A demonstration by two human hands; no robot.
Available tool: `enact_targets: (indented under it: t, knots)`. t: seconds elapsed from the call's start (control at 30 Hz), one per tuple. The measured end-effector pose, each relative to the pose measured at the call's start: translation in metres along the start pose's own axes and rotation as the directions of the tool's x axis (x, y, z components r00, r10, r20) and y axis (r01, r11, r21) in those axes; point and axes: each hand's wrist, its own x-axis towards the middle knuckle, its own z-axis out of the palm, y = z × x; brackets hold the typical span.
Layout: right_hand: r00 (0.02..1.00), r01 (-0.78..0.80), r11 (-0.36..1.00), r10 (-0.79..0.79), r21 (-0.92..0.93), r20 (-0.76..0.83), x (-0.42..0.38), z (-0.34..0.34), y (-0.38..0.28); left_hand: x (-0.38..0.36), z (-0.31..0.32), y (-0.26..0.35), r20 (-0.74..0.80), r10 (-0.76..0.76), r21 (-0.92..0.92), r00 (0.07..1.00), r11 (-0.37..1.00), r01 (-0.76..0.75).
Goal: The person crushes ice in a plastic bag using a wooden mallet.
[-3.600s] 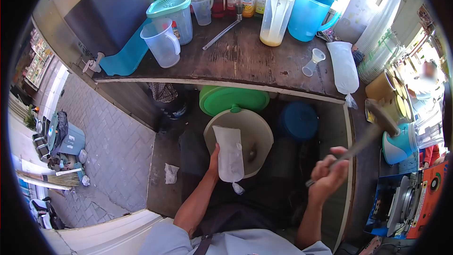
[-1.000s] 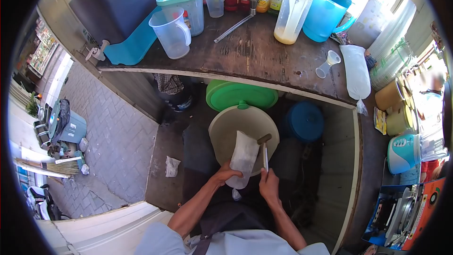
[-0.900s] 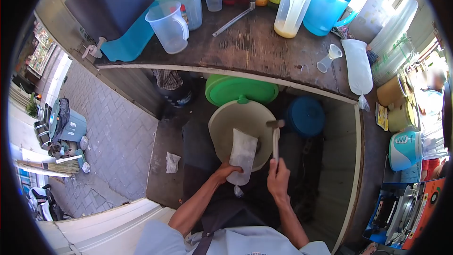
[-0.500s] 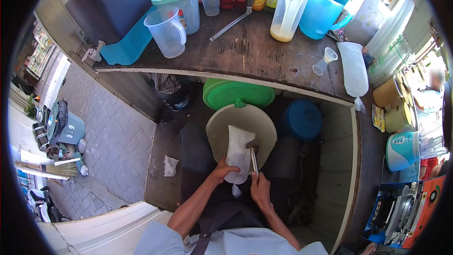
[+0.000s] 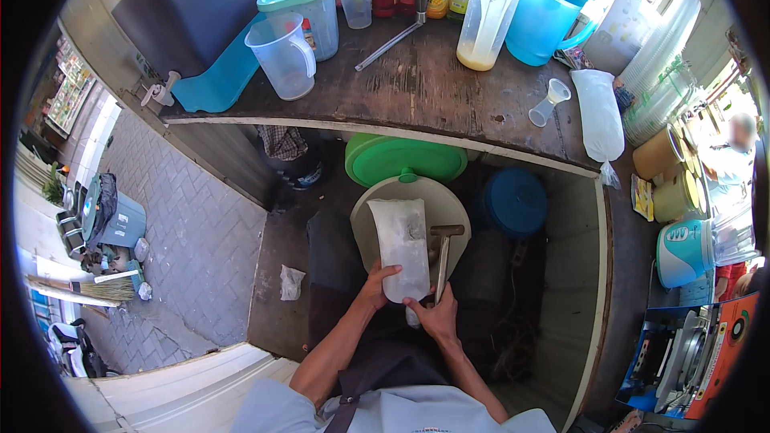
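Ice bag [image 5: 403, 248], clear and whitish, is in the head view over the opening of a beige bucket [image 5: 453, 204], and its lower part reaches past the near rim; whether it touches this rim, I cannot tell. The left hand [image 5: 375, 285] holds the bag at its lower left side, the thumb lying on the front and the other fingers mostly hidden behind. The right hand [image 5: 437, 314] has its fingers closed around the handle of a hammer [image 5: 443, 261] — its thumb is at the lower end of the bag, near the tied tip. The hammer stands head up, just beside the bag on the right, with its head over the bucket and apart from the bag. Behind the bucket is a green lid [image 5: 401, 162], and to the right a round blue container [image 5: 516, 202]. On the worn wooden counter [image 5: 385, 100] beyond are a clear jug [image 5: 281, 60], a bottle with green cap [image 5: 485, 28], a blue pitcher [image 5: 545, 16] and a small clear cup [image 5: 549, 103] — also a second filled bag [image 5: 599, 116], lying at the right edge.
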Motion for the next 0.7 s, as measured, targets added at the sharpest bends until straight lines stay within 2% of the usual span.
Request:
enact_targets:
  t: [0.03,0.1,0.17,0.23,0.27,0.3,0.33,0.37,0.4,0.47,0.53,0.57,0.63,0.7]
  knots:
    - [0.998,0.055,0.998,-0.055,0.012,0.017,-0.001,-0.002,0.005,-0.002,0.002,-0.004,-0.007,0.014,-0.161,1.0,0.987,-0.015]
    - [0.993,0.112,0.993,-0.112,0.023,0.038,0.0,-0.009,0.002,-0.012,0.006,-0.01,0.005,0.061,-0.17,0.998,0.984,-0.059]
    - [0.993,0.053,0.999,-0.052,-0.007,0.108,-0.009,-0.023,-0.02,-0.012,0.001,-0.012,0.012,0.098,-0.179,0.995,0.979,-0.094]
    - [0.996,0.033,0.997,-0.038,0.063,0.082,-0.017,-0.018,-0.019,-0.008,-0.011,-0.01,0.312,0.048,-0.236,0.949,0.971,0.029]
    - [0.998,0.025,0.991,-0.032,0.133,0.053,-0.017,-0.016,-0.019,-0.004,-0.014,-0.011,0.315,0.051,-0.236,0.948,0.972,0.026]
    - [0.998,0.029,0.991,-0.036,0.132,0.05,-0.015,-0.019,-0.02,-0.002,-0.01,-0.006,0.226,-0.021,-0.12,0.974,0.992,0.049]
    - [0.996,-0.002,1.0,0.002,-0.002,0.085,-0.012,-0.022,-0.021,0.0,-0.007,-0.004,0.127,-0.085,-0.004,0.988,0.996,0.086]
    - [0.992,-0.032,0.99,0.048,-0.135,0.114,-0.012,-0.023,-0.022,0.001,-0.006,-0.005,0.13,-0.088,-0.001,0.988,0.996,0.089]
    - [0.993,-0.035,0.99,0.05,-0.134,0.111,-0.013,-0.022,-0.017,0.003,-0.005,-0.007,0.15,-0.118,-0.019,0.982,0.992,0.123]
    - [0.976,0.199,0.977,-0.204,-0.075,-0.078,-0.01,-0.019,-0.007,0.012,-0.005,-0.006,0.176,-0.142,-0.036,0.974,0.988,0.151]
    - [0.988,0.145,0.989,-0.146,-0.03,-0.048,-0.014,-0.029,-0.02,0.012,-0.009,-0.008,0.15,-0.107,0.209,0.983,0.975,0.074]
    - [0.995,0.093,0.996,-0.093,0.016,-0.02,-0.017,-0.033,-0.024,0.011,-0.011,-0.011,0.145,-0.112,0.207,0.983,0.975,0.08]
    - [0.992,0.124,0.989,-0.122,0.08,-0.03,-0.023,-0.024,-0.019,0.014,-0.013,-0.014,0.127,-0.123,0.132,0.984,0.986,0.106]
    - [0.991,0.126,0.982,-0.119,0.142,-0.055,-0.026,-0.011,-0.018,0.016,-0.013,-0.016,0.126,-0.15,0.14,0.981,0.981,0.132]
